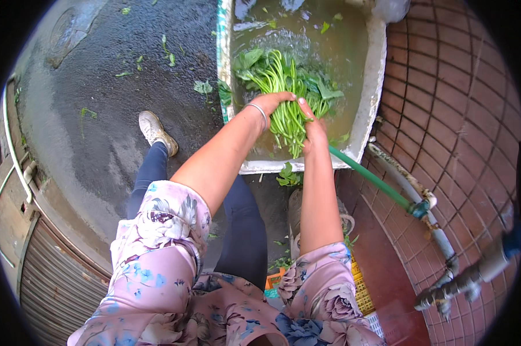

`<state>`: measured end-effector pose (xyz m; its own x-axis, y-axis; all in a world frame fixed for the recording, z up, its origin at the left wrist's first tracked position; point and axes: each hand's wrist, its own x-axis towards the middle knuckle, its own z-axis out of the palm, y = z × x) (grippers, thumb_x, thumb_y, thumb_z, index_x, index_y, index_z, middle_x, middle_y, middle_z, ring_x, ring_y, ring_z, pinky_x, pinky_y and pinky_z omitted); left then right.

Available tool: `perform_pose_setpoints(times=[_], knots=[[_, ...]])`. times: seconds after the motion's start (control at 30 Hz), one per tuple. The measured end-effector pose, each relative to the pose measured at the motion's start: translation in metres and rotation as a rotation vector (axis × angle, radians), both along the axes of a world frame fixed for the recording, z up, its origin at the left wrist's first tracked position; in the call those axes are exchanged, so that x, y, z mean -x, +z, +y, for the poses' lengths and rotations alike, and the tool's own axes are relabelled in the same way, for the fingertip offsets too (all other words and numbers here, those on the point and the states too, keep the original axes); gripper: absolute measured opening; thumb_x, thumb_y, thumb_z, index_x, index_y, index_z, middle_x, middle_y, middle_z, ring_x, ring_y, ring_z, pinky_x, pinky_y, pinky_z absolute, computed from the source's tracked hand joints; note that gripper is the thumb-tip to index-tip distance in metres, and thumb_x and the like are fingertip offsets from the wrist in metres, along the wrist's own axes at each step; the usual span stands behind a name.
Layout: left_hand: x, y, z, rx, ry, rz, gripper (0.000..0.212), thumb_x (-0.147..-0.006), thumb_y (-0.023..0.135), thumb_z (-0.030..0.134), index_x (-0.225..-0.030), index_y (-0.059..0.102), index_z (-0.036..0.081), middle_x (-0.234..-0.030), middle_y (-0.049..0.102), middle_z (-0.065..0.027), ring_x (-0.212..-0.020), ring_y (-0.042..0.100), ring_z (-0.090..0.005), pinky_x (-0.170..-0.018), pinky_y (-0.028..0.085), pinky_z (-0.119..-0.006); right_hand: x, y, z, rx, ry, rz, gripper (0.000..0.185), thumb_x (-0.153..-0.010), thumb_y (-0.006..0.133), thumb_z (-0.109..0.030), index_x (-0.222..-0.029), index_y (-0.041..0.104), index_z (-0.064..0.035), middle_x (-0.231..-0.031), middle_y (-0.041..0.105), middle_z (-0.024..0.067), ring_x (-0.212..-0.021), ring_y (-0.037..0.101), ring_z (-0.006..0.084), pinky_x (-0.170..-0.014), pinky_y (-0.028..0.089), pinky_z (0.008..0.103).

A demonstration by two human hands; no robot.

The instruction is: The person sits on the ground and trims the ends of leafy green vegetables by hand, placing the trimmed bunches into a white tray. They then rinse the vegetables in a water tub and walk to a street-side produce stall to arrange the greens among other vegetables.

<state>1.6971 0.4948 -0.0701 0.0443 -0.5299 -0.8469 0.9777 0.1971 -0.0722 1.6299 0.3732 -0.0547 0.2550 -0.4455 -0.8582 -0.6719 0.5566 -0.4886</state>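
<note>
Both my hands grip one thick bunch of leafy greens (282, 114) with pale green stems, held low over a white-rimmed tub (375, 86). My left hand (271, 106), with a bangle at its wrist, clasps the bunch from the left. On the other side, my right hand (315, 129) holds it with the thumb along the stems. The cut stem ends point towards me; the leaves lie on the far side, in or at the murky water (347, 47). Beyond the leaves the water is stirred and splashing. My fingers under the bunch are hidden.
A green hose (373, 179) runs from a pipe fitting on the right into the tub. The tiled wall (450, 86) closes off the right side. Leaf scraps (169, 56) lie on the wet pavement (109, 108). A yellow crate (362, 285) stands by my right side.
</note>
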Motion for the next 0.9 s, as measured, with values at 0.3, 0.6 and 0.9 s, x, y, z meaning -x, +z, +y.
perform_pose_setpoints(times=[0.3,0.6,0.9], knots=[[-0.031,0.098,0.018,0.004,0.063,-0.128,0.027,-0.074,0.064,0.014,-0.094,0.056,-0.001,-0.083,0.062,-0.0134,-0.071,0.062,-0.0262,-0.067,0.053,-0.041,-0.041,0.134,0.032,-0.103,-0.027,-0.084,0.063,-0.069,0.075,-0.027,-0.108,0.047,0.0124,-0.092,0.061,0.0177,-0.070,0.063,0.0256,-0.057,0.055,0.0354],[-0.129,0.222,0.170,0.188,0.310,-0.174,0.031,-0.071,0.067,0.017,-0.097,0.058,0.003,-0.089,0.063,-0.0126,-0.077,0.062,-0.0269,-0.075,0.051,-0.043,-0.152,0.249,0.171,-0.019,0.160,-0.287,0.071,-0.064,0.079,-0.019,-0.118,0.040,0.0077,-0.105,0.056,0.0192,-0.084,0.060,0.0270,-0.071,0.052,0.0367],[-0.214,0.321,0.450,0.156,0.680,-0.362,0.030,-0.073,0.067,0.019,-0.096,0.057,0.003,-0.090,0.063,-0.0111,-0.082,0.062,-0.0253,-0.078,0.050,-0.041,-0.295,0.333,0.432,-0.010,0.680,-0.459,0.049,-0.066,0.077,-0.018,-0.102,0.052,0.0047,-0.091,0.061,0.0141,-0.074,0.062,0.0219,-0.065,0.052,0.0346]])
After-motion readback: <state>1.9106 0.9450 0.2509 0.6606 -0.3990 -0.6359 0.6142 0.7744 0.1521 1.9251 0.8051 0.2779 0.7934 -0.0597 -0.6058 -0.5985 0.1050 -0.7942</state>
